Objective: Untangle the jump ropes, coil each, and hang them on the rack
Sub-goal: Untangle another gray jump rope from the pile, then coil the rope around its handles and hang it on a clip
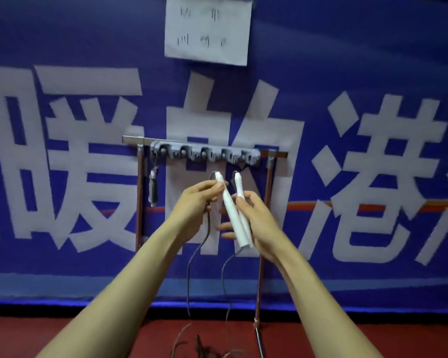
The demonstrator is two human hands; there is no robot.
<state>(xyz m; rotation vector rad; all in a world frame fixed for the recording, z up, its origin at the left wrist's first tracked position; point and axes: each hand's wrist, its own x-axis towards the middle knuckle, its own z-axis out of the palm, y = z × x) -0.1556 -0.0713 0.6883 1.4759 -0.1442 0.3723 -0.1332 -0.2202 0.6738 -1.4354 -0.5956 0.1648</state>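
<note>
Fingers (214, 188) of left hand (194, 210) and right hand (256, 218) grip white handles (229, 208), cord (192, 267) dangling.

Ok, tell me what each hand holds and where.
Left hand pinches one handle near its top; right hand holds it and the other handle lower down. Cord hangs free.

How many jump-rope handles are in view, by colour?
white handles: 2
dark handle, hanging from the rack: 1
total: 3
</note>
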